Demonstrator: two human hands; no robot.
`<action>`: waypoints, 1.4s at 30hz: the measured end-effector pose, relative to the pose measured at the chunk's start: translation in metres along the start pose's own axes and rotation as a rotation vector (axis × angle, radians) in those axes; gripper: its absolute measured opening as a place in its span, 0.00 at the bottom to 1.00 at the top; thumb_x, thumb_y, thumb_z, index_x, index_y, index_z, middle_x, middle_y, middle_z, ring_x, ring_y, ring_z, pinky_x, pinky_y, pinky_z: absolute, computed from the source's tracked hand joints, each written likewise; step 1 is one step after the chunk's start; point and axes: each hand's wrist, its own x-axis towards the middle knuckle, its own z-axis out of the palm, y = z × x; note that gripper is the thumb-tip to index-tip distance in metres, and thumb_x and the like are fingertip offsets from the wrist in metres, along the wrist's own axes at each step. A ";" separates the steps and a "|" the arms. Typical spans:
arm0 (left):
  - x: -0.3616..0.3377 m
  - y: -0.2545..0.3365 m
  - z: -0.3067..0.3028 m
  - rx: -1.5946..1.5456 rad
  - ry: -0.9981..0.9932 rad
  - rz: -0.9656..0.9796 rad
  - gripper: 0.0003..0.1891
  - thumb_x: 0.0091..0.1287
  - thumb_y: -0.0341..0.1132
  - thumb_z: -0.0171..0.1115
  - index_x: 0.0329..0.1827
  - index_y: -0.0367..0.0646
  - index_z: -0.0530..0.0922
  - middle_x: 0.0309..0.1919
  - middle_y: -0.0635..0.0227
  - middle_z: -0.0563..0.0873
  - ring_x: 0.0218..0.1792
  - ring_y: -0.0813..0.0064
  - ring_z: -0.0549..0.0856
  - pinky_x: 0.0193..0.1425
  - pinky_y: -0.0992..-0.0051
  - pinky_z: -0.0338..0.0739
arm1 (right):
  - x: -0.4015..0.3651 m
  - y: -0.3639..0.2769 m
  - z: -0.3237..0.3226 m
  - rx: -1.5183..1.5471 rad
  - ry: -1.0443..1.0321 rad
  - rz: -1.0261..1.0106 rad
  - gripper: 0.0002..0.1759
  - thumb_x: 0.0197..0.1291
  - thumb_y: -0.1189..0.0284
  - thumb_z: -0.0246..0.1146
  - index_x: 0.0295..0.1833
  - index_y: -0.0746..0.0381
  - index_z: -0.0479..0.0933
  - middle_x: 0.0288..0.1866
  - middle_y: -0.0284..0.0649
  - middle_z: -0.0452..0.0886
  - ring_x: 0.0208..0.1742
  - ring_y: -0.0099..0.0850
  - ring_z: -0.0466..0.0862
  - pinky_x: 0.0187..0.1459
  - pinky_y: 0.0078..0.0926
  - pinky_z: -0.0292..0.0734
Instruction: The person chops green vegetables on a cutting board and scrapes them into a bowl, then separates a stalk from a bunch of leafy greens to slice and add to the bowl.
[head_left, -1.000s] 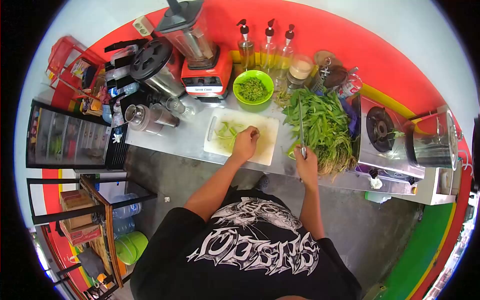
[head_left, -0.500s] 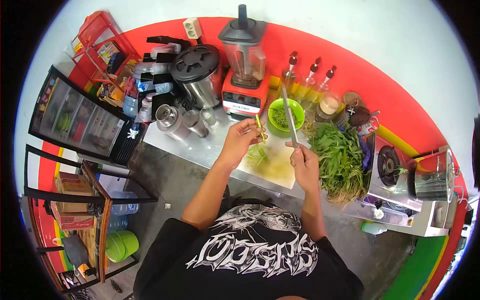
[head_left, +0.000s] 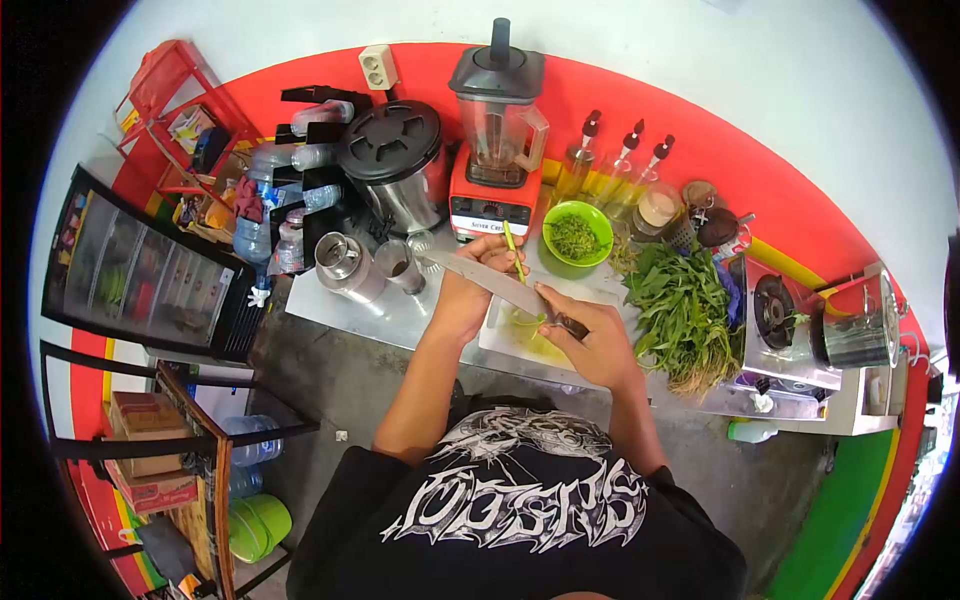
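My left hand (head_left: 468, 292) is closed around a thin green stalk (head_left: 509, 238), whose upper end sticks up past the fingers. In my right hand (head_left: 592, 338) is a broad-bladed kitchen knife (head_left: 484, 279). The blade slants up to the left and crosses in front of the left fingers and the stalk, hiding part of both. Beneath the hands lies a white cutting board (head_left: 497, 337) with a few cut green pieces and a yellowish stain. Just beyond it stands a lime-green bowl (head_left: 572, 267) of chopped greens.
A large bunch of leafy greens (head_left: 680, 310) lies right of the board. Behind stand a red blender (head_left: 494, 200), a lidded steel container (head_left: 395, 165) and several pump bottles (head_left: 577, 168). Left are a metal canister (head_left: 345, 268) and glasses (head_left: 399, 266); right, a stove (head_left: 772, 310) with a pot (head_left: 860, 335).
The knife has swung from pointing up beside the bowl to lying slantwise across the stalk. My right hand has moved left, close to the left hand. The view has shifted slightly.
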 end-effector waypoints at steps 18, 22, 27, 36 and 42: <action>0.002 0.002 -0.009 -0.059 -0.151 -0.086 0.13 0.71 0.29 0.67 0.56 0.35 0.83 0.39 0.67 0.88 0.40 0.76 0.88 0.49 0.75 0.83 | -0.008 -0.014 0.015 -0.027 0.080 0.052 0.28 0.64 0.66 0.71 0.70 0.59 0.79 0.34 0.48 0.83 0.30 0.38 0.79 0.37 0.33 0.75; 0.004 -0.002 -0.013 -0.084 -0.213 -0.154 0.11 0.72 0.28 0.66 0.55 0.35 0.83 0.40 0.67 0.88 0.41 0.75 0.88 0.50 0.75 0.84 | -0.013 -0.011 0.016 -0.080 0.100 0.053 0.29 0.64 0.66 0.72 0.70 0.58 0.79 0.32 0.47 0.83 0.29 0.38 0.78 0.36 0.33 0.74; 0.006 -0.008 -0.014 -0.162 -0.281 -0.204 0.09 0.72 0.27 0.65 0.52 0.36 0.83 0.41 0.67 0.89 0.42 0.76 0.89 0.51 0.77 0.84 | -0.017 -0.010 0.018 -0.062 0.171 -0.019 0.29 0.63 0.74 0.72 0.71 0.59 0.79 0.32 0.36 0.80 0.28 0.21 0.69 0.31 0.24 0.68; 0.004 -0.015 -0.008 -0.251 -0.322 -0.212 0.12 0.75 0.29 0.61 0.58 0.35 0.80 0.45 0.65 0.88 0.47 0.73 0.89 0.57 0.75 0.83 | -0.022 -0.011 0.015 0.007 0.201 -0.002 0.29 0.65 0.73 0.70 0.72 0.57 0.78 0.34 0.46 0.83 0.29 0.32 0.77 0.37 0.29 0.75; 0.008 -0.012 -0.003 -0.206 -0.283 -0.215 0.09 0.77 0.34 0.62 0.53 0.38 0.81 0.43 0.68 0.87 0.42 0.78 0.87 0.49 0.80 0.82 | -0.026 -0.010 0.014 0.036 0.133 0.050 0.28 0.66 0.74 0.69 0.72 0.58 0.77 0.35 0.45 0.84 0.31 0.31 0.78 0.37 0.28 0.76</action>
